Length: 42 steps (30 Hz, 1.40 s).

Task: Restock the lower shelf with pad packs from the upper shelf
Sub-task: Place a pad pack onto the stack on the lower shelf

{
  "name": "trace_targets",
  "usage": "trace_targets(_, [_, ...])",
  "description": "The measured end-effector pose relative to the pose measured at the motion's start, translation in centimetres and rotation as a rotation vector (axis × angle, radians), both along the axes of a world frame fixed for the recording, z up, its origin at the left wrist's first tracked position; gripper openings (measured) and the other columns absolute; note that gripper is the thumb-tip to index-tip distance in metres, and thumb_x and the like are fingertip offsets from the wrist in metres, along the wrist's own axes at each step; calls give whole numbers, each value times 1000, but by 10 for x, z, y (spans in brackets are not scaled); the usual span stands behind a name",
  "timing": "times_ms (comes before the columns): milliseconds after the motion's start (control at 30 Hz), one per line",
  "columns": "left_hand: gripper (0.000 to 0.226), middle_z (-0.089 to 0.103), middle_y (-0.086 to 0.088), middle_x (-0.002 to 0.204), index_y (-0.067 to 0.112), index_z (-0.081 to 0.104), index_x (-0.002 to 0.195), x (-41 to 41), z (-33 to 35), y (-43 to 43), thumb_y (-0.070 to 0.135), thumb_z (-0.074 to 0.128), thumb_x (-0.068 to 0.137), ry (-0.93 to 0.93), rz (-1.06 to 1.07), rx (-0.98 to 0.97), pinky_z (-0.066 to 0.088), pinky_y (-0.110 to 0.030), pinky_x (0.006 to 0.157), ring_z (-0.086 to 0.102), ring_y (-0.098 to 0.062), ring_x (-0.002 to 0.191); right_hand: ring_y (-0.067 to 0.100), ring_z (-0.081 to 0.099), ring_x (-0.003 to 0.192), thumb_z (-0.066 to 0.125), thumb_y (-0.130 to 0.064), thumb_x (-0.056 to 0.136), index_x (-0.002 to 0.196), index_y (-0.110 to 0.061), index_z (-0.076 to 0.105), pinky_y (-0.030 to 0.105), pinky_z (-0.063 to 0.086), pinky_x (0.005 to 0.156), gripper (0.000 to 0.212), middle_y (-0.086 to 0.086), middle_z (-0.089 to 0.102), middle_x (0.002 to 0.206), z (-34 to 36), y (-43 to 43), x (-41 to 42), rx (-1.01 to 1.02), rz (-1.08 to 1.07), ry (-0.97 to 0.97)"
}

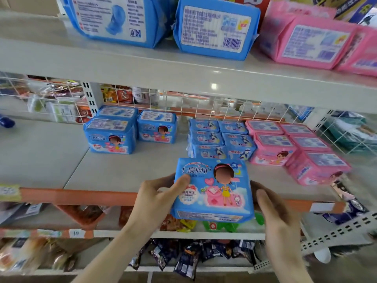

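Grey metal upper shelf (122, 64): two blue plastic pad packs (216, 29), two pink pad packs (306, 41) in view. Grey lower shelf (122, 172): three blue girl-print packs (110, 137), six small blue packs (220, 137), about six pink packs (295, 148). One held blue girl-print pack (212, 193) over lower shelf's front edge, face toward me, print upright, long axis left-right. My left hand (155, 199) and right hand (273, 207): fingers (181, 180) clamped on its sides.

The blue pack (212, 190) I hold reads 七度 in large white characters, with 20 in a dark circle. Print on the other packs (157, 129) blurs beyond reading.
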<state>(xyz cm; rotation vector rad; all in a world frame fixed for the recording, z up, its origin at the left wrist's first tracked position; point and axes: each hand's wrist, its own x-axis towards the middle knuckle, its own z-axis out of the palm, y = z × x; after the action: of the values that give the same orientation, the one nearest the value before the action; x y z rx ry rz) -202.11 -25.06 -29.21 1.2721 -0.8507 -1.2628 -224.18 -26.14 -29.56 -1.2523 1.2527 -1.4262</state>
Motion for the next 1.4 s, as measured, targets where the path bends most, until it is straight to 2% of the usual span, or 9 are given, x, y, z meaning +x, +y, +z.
trace_targets(133, [43,78,-2,93,16,74,113,-7,-5,1,39,70,76,-47,-5,-45,57,-23,61,76,-16,81,8,72,89,58,-21,89,98,-19,74,11,51,67,19,-7,77,92,6,6,-7,29,48,51])
trace_targets(233, [45,73,-9,107,23,70,119,-17,-9,-4,37,72,76,-73,-2,-82,60,-26,64,76,-19,84,-1,71,88,58,-6,92,103,-24,71,7,50,68,25,-13,76,95,5,3,-15,57,97,73])
trace_targets(367, [33,68,-5,107,43,64,112,-28,-7,-5,37,69,80,-188,21,-164,60,-26,67,73,-12,87,-11,66,90,57,3,92,104,-33,66,4,48,71,38,-27,73,93,0,-9,-22,69,134,84])
trace_targets(533, [53,64,9,125,24,62,133,-22,2,3,42,70,84,-300,32,-183,57,-52,88,67,-23,111,3,66,108,66,0,89,125,-27,64,18,53,87,45,-13,72,115,-6,-23,-17,52,236,93])
trace_targets(700, [44,62,16,135,21,63,130,-7,-2,4,-4,60,94,-407,100,-175,54,-26,94,62,-2,117,4,65,111,63,-2,91,134,-28,58,25,53,94,50,-13,68,124,-13,-30,1,47,320,103])
trace_targets(867, [47,69,28,115,21,61,130,-5,-13,13,-8,57,93,-516,194,-146,52,-18,94,62,7,111,6,61,119,65,-11,91,136,-37,54,43,49,103,53,-17,65,128,-24,-34,12,39,357,148])
trace_targets(1167, [51,71,17,119,20,53,143,8,-26,7,2,59,95,-547,300,-101,54,-19,89,66,-1,110,-1,63,113,65,-8,91,129,-40,57,22,50,98,50,-18,66,125,-29,-54,31,15,410,135])
trace_targets(1267, [48,71,17,118,21,57,140,19,-30,-7,6,62,95,-527,295,-84,53,-13,85,66,2,109,1,63,114,64,-8,92,134,-30,59,23,49,98,47,-16,67,125,-31,-64,35,-5,392,145])
trace_targets(1400, [51,68,20,122,23,53,143,35,-31,-23,6,61,96,-507,253,-122,50,-12,91,62,7,113,0,64,111,64,-5,91,131,-36,57,15,49,94,51,-18,68,122,-39,-72,51,-9,347,147])
